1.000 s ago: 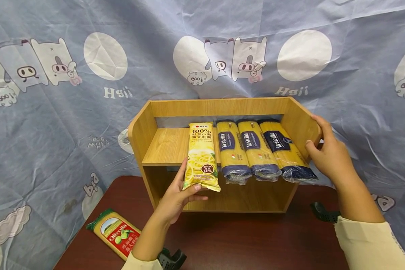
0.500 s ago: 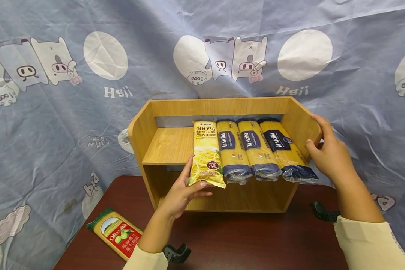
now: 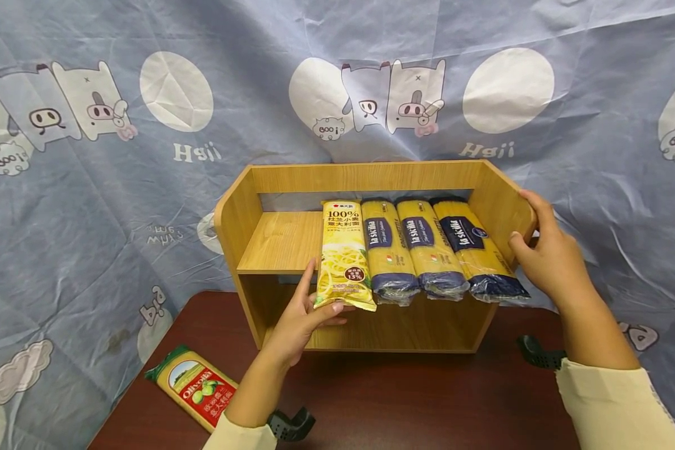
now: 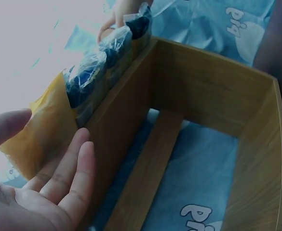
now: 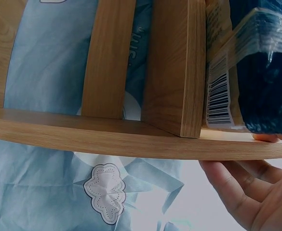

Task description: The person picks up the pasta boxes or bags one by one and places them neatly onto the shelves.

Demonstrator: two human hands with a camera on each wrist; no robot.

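Observation:
In the head view, my left hand (image 3: 292, 322) holds the lower end of a yellow spaghetti pack (image 3: 344, 256). Its thumb lies across the bottom edge, with a finger along the left side. The pack rests on the upper board of a wooden shelf (image 3: 275, 240) and sticks out past its front edge. In the left wrist view, other fingers (image 4: 83, 168) extend loosely below the pack. My right hand (image 3: 551, 250) grips the shelf's right side panel, thumb inside and fingers outside. Right beside the yellow pack lie blue-labelled spaghetti packs (image 3: 390, 244), three in a row.
An Olivoilà spaghetti pack (image 3: 197, 387) with a red label lies on the dark red table (image 3: 405, 400), left of the shelf. The shelf's lower compartment (image 3: 394, 325) is open at the front. A printed blue cloth (image 3: 247, 94) hangs behind.
My left hand has shifted the yellow spaghetti pack rightward, up against the nearest blue-labelled pack. Over the last half second the pack stays put while the hand moves slightly left. My right hand keeps its place.

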